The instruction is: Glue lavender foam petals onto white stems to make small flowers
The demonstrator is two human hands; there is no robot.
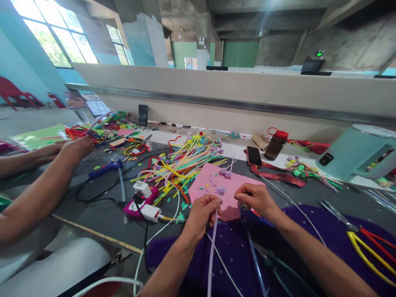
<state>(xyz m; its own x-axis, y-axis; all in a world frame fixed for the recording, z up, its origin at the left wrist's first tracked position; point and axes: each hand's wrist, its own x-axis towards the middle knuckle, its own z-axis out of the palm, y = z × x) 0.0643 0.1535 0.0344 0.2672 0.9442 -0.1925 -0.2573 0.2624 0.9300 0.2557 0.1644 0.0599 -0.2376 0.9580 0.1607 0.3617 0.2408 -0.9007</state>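
Observation:
My left hand pinches a pale lilac pipe-cleaner stem that hangs down toward my lap. A small fuzzy purple flower head shows just above those fingertips. To the right, my right hand is closed, thumb against fingers; whatever it may hold is too small to make out. Both hands are over a pink foam sheet with tiny cut bits on it. Another purple flower lies near the sheet's far edge. Below my right hand, a clear glue stick slants across dark purple cloth.
Colored pipe cleaners are heaped left of center. A power strip with cables and a blue glue gun lie nearer the co-worker's arm. Scissors, a phone, a bottle and a kettle are on the right.

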